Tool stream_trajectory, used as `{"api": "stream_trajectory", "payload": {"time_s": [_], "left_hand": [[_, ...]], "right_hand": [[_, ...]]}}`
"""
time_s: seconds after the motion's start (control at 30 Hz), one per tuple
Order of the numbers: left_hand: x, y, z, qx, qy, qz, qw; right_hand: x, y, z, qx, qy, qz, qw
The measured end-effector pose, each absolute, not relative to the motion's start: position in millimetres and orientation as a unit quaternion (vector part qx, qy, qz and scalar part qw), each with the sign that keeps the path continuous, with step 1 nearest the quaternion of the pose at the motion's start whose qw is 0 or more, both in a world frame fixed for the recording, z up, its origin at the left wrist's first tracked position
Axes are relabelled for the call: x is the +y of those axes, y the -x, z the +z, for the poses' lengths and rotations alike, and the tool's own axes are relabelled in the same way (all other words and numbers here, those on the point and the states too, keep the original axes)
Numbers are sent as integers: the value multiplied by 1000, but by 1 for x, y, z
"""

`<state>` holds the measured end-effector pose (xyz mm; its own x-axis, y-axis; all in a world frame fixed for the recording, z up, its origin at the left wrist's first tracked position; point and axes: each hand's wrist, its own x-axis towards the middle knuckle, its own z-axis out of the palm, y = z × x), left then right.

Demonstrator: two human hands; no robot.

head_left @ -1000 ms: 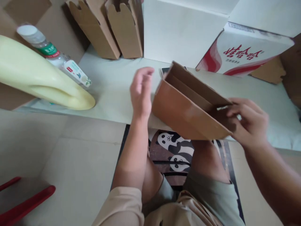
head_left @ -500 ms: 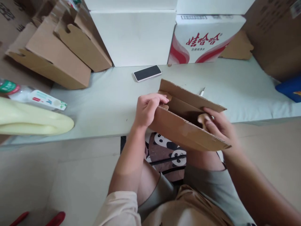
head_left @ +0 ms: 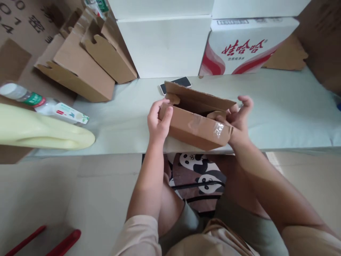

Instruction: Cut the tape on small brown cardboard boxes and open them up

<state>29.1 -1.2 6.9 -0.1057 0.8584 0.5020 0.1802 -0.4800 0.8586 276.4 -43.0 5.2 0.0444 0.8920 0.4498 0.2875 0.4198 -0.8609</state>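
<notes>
A small brown cardboard box (head_left: pixel 195 124) is tilted above the front of the cloth-covered surface, its long open side facing up. My left hand (head_left: pixel 159 119) grips its left end, with the thumb on the near wall. At the other end, my right hand (head_left: pixel 238 122) holds the box near a short end flap (head_left: pixel 213 114); some of its fingers reach into the opening and one finger sticks up. Clear tape shines on the near wall. The inside of the box is dark, so its contents cannot be made out.
Behind the box lies a phone (head_left: pixel 177 84), partly covered by it. White cartons (head_left: pixel 165 49) stand at the back, one with red lettering (head_left: pixel 245 48). Opened cardboard boxes (head_left: pixel 82 71), a plastic bottle (head_left: pixel 32 97) and a pale yellow object (head_left: pixel 48 128) are at left.
The box has turned and lifted slightly, now showing its taped wall and covering part of the phone. My left thumb has shifted onto the near wall; my right hand has moved up at its end.
</notes>
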Motion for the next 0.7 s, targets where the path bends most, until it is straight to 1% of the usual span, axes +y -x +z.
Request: {"api": "stream_trajectory", "payload": {"time_s": [0.17,0.27,0.33,0.43,0.57,0.63,0.7], "left_hand": [[12,-16,-9,446,-629,609,187],[14,-14,-12,458,-657,577,161],[15,-16,-10,469,-662,563,159],[19,-14,-7,474,-647,570,180],[29,7,-4,478,-581,608,254],[33,20,-4,497,-500,646,292],[35,25,-5,505,-437,681,302]], "right_hand": [[-27,-266,-6,-646,415,263,584],[-36,-264,-10,-646,404,240,602],[-41,-263,-10,-647,409,237,598],[-45,-266,-12,-644,418,248,590],[-49,-278,-19,-572,521,251,582],[-50,-281,-22,-556,560,263,556],[-50,-281,-24,-583,561,312,498]]}}
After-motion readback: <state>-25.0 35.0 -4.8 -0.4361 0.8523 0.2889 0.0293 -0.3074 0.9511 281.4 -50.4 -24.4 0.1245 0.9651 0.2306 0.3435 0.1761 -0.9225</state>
